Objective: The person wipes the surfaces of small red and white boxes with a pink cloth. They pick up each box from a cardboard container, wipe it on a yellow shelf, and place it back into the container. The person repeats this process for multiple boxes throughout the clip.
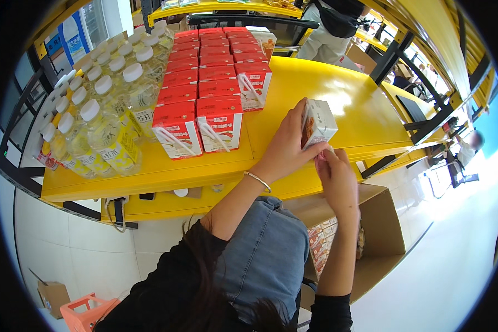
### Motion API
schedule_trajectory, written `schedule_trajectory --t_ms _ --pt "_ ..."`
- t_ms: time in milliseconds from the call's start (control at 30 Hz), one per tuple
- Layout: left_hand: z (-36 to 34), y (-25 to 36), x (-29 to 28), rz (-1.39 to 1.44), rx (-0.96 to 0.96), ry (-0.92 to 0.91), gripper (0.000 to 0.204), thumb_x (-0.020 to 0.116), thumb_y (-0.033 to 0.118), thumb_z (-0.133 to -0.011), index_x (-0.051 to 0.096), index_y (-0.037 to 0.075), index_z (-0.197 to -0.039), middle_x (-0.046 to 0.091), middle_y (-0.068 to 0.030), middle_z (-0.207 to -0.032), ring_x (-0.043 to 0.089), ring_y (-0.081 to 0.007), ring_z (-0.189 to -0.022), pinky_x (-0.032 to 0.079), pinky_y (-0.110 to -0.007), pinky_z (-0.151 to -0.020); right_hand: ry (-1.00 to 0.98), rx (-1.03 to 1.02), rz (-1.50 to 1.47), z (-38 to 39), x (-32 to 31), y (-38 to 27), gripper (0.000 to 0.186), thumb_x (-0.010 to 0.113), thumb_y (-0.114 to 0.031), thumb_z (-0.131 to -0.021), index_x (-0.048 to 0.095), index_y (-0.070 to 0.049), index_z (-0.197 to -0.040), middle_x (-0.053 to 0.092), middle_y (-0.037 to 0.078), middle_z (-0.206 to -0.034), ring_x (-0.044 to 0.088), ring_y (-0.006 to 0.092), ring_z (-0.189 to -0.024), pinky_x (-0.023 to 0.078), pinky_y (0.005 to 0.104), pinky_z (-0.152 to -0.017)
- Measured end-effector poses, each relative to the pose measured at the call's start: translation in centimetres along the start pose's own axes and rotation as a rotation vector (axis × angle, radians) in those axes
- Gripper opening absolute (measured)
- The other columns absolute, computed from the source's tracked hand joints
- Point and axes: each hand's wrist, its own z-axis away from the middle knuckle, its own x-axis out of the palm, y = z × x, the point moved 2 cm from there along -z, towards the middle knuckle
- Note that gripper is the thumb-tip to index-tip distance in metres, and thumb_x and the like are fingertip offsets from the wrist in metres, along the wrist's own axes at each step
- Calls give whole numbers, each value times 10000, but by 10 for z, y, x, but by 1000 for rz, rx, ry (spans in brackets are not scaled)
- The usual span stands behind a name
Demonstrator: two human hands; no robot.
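My left hand [286,145] is wrapped round a small white drink carton [321,117] with a brown picture on its side, held above the front edge of the yellow shelf [343,110]. Just below the carton, the fingers of my right hand [338,176] are pinched together near my left thumb. A bit of pink shows at those fingertips, too small to name. To the left of my hands stand rows of red-topped drink cartons [220,119], with straws on the fronts of the nearest ones. Farther left are several clear bottles [113,141] with white caps and yellow labels.
A cardboard box [383,243] stands open below the shelf on my right, with packed cartons inside. At the back of the rows is another white-and-brown carton [268,43]. A black chair back [254,25] and a person [325,33] are beyond the shelf. Lower left sits a pink stool [86,311].
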Motion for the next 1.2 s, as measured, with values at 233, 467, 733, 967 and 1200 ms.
schedule_trajectory --t_ms 233,467,733,967,1200 --pt "-2 10 -5 16 -134 -102 906 700 310 -781 165 -81 -1399 376 -271 -1334 416 -372 -1236 370 -368 -1001 284 -69 -372 -24 -25 -13 357 459 -66 -907 517 -67 -1259 571 185 -906 590 357 -790 467 400 -684" --pt "1 11 -3 151 -146 -75 822 681 217 -788 198 -68 -1390 534 -220 -1189 561 -309 -1091 444 -357 -920 70 -15 205 2 6 -11 213 499 -106 -897 559 -55 -1096 563 177 -1005 562 361 -882 474 436 -733" --pt "-2 8 -2 271 -195 -54 607 661 166 -768 376 -40 -1263 603 -206 -1058 619 -302 -973 486 -355 -833 422 -211 -383 -50 -20 -1 341 430 19 -871 528 -33 -1193 560 189 -1033 561 362 -893 453 379 -784" --pt "-2 -7 -2 534 -375 -93 525 692 170 -758 471 -24 -1192 623 -120 -1045 618 -174 -903 500 -310 -800 117 -22 -632 -40 19 25 312 408 48 -865 526 13 -1152 549 195 -896 557 294 -731 450 352 -680" --pt "-5 -9 -10 729 -554 27 485 647 254 -860 452 -23 -1207 592 -91 -1096 604 -120 -941 503 -265 -813 84 1 -517 -15 32 15 237 439 -18 -890 535 30 -1100 548 194 -845 558 315 -729 445 370 -659"
